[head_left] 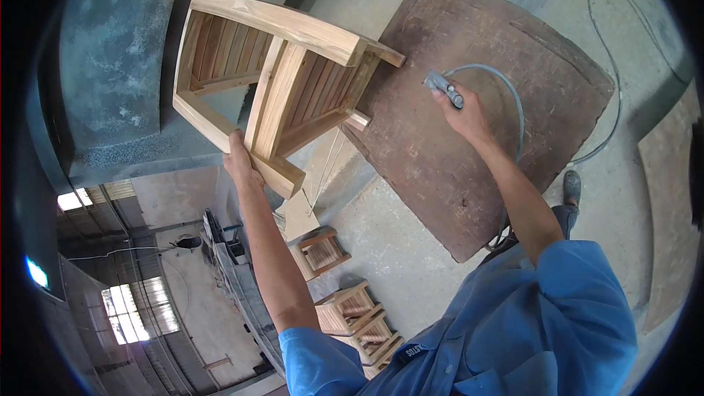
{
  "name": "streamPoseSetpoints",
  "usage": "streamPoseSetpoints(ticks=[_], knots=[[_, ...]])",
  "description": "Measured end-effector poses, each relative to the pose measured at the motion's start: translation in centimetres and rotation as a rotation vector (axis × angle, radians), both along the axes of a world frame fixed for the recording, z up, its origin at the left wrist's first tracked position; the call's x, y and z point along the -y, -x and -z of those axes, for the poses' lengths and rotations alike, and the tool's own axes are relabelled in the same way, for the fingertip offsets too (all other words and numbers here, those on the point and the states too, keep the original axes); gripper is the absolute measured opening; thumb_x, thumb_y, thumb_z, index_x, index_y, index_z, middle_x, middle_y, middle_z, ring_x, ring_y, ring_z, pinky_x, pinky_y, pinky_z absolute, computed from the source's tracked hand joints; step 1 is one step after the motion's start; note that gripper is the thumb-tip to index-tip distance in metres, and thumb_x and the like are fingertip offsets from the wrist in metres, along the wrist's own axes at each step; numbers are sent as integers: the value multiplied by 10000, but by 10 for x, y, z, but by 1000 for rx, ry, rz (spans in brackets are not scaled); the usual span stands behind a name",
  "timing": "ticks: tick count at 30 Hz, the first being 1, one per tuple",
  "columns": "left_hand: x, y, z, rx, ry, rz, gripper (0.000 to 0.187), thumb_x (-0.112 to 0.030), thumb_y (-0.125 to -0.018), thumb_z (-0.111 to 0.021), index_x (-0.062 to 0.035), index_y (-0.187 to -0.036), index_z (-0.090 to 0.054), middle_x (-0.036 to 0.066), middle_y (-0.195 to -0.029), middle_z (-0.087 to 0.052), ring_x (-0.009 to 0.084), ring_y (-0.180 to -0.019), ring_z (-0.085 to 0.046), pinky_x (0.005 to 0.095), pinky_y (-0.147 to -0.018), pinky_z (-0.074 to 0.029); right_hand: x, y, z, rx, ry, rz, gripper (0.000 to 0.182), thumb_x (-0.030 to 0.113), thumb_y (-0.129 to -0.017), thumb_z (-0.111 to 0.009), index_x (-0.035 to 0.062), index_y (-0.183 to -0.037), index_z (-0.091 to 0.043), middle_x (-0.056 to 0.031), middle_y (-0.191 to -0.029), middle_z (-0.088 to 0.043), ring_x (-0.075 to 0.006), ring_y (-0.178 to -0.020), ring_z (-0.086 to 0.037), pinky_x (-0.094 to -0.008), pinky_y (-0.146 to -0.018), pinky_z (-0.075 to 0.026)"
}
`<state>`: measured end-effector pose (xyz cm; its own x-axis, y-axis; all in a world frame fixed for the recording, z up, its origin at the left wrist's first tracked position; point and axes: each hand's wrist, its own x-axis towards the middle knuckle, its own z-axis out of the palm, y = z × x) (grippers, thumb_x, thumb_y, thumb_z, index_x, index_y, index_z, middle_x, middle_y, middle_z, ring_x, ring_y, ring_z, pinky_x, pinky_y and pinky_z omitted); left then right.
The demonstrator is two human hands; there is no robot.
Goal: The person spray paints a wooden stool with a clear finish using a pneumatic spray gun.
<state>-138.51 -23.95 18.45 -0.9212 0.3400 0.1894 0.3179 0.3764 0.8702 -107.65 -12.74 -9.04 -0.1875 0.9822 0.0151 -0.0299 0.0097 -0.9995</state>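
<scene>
A pale wooden chair (271,110) with a slatted seat and back is tilted up at the left, its near end overlapping the edge of the brown worktable (469,169). My left hand (240,161) is closed around the chair's lower frame rail. Over the table, my right hand (468,111) grips a small grey metal air gun (444,89), its nozzle pointing left toward the chair. A grey hose (519,114) runs from the tool and curves back beneath my right forearm.
Several more slatted wooden pieces (359,323) are stacked on the floor below the table. A thin hose (618,95) trails across the concrete at right, near a brown board (671,198). A bluish-grey panel (114,51) stands behind the chair.
</scene>
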Motion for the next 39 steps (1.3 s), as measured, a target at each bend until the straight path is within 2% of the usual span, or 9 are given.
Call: streamPoseSetpoints(ticks=[3,6,9,12,20,23,31,34,39], knots=[[-2,-1,-1,44,12,3,491,-231,-814,-660,89,-1170,-553,140,-1003,-612,234,-819,-636,374,-705,-540,13,-9,-23,-187,5,-106,473,354,-919,-681,4,-1233,-629,-68,-836,-680,-128,-742,-627,-284,-687,-496],[-2,-2,-2,51,18,21,504,-244,-812,-662,106,-1159,-558,152,-1001,-613,242,-819,-644,379,-697,-543,27,-28,-74,-334,-23,-147,421,222,-876,-719,-8,-1219,-635,-151,-1017,-725,-188,-897,-699,-313,-771,-531],[-1,2,-1,58,11,41,536,-262,-807,-665,127,-1158,-557,175,-1011,-617,252,-823,-654,386,-697,-545,41,-33,-101,-518,-82,-182,468,193,-852,-747,-45,-1232,-614,-158,-1016,-725,-191,-816,-700,-306,-738,-540],[1,5,1,58,9,43,566,-279,-801,-670,137,-1166,-555,191,-1022,-622,256,-825,-659,390,-701,-546,56,-41,-110,-467,-65,-452,487,170,-842,-754,-48,-1250,-602,-170,-1032,-719,-202,-793,-705,-314,-735,-548],[7,13,12,4,-69,22,481,-303,-842,-705,66,-1134,-602,118,-1004,-635,201,-860,-627,345,-749,-521,72,-63,-125,-420,-184,-407,454,68,-835,-711,-33,-1263,-598,-187,-1041,-707,-178,-904,-685,-310,-787,-531],[8,13,18,0,-92,25,494,-287,-832,-701,50,-1167,-567,127,-1044,-622,213,-931,-605,337,-834,-484,63,-82,-142,-381,-220,-351,436,104,-861,-691,-41,-1261,-593,-55,-826,-651,-104,-734,-612,-253,-677,-508],[10,1,21,-54,-108,4,519,-272,-792,-717,81,-1135,-554,144,-1014,-635,227,-884,-621,354,-802,-496,-13,-190,-205,430,-611,-610,424,188,-799,-748,29,-1183,-662,-201,-993,-706,-334,-799,-708,-360,-737,-545],[8,-2,19,-58,-139,15,537,-277,-774,-717,90,-1130,-552,157,-1017,-637,229,-888,-625,351,-805,-495,-36,-241,-235,745,-639,-694,495,187,-753,-786,-36,-1170,-637,-217,-918,-696,-338,-773,-707,-371,-703,-529],[7,-12,15,-52,-123,-46,531,-275,-765,-709,87,-1122,-556,157,-1003,-642,229,-884,-627,347,-804,-493,-39,-237,-234,573,-554,-726,462,168,-785,-758,-17,-1192,-640,-184,-972,-718,-292,-809,-715,-354,-744,-534]])
